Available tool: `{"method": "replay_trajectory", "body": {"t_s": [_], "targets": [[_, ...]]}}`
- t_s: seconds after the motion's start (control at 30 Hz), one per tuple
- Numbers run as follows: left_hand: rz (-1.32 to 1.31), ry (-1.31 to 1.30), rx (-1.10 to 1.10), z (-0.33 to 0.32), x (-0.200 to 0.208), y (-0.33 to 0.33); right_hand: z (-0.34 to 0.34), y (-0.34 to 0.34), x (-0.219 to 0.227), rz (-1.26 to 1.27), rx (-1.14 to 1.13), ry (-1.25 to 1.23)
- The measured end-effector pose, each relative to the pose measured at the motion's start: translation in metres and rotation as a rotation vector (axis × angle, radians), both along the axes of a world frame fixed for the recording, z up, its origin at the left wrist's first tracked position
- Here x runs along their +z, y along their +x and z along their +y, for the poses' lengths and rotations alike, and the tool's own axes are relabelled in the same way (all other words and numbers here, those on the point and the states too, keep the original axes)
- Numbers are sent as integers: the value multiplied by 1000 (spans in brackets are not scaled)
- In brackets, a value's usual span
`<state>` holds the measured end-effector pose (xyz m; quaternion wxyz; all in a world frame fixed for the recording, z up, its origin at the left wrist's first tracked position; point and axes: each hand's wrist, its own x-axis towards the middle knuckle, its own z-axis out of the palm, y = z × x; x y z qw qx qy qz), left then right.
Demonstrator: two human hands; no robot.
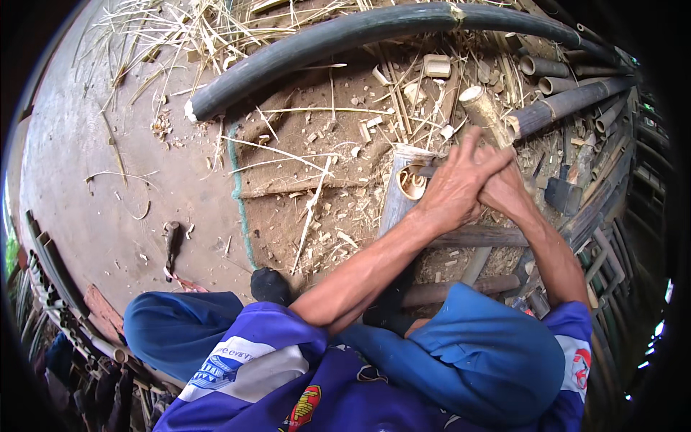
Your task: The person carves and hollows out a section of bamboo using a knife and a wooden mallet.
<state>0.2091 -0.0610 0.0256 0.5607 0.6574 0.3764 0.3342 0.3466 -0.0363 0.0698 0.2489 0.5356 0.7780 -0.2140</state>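
In front of me stands a greyish bamboo piece (395, 201) with an oval opening cut in its side, where pale curled shavings (412, 183) show. A narrow dark tool (427, 172) reaches from my hands to that opening; its handle is hidden, so its exact kind is unclear. My left hand (455, 181) is closed at the tool and overlaps my right hand (502, 185). The right hand is also closed there, pressed against the left, with its fingers partly covered. Just beyond the hands is a pale wooden block or stump (484, 111).
A long dark curved bamboo pole (324, 45) arches across the far side. Bamboo lengths (568, 108) are stacked at the right. Chips and thin strips cover the brown sacking (288, 169). A dark-handled tool (172, 248) lies on the floor at left.
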Motion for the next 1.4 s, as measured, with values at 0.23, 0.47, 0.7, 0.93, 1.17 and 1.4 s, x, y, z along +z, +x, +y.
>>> {"method": "replay_trajectory", "body": {"t_s": [0.23, 0.47, 0.7, 0.93, 1.17, 1.4], "targets": [[-15, 103, 592, -10, -11, -17, 40, -50, -33, -56, 563, 131], [319, 54, -401, 6, -6, 7, -55, 3, -41, 245, -747, -45], [107, 88, -279, 12, -2, 2, -26, -6, -6, 141, -687, -78], [-218, -105, 346, 6, -5, -25, 37, -50, -3, -4, 301, 168], [52, 40, 431, -11, -7, -3, 39, -27, -18, 47, 427, 109], [182, -103, 135, -41, 21, 26, -17, 47, -30, 407, 175, -281]]}}
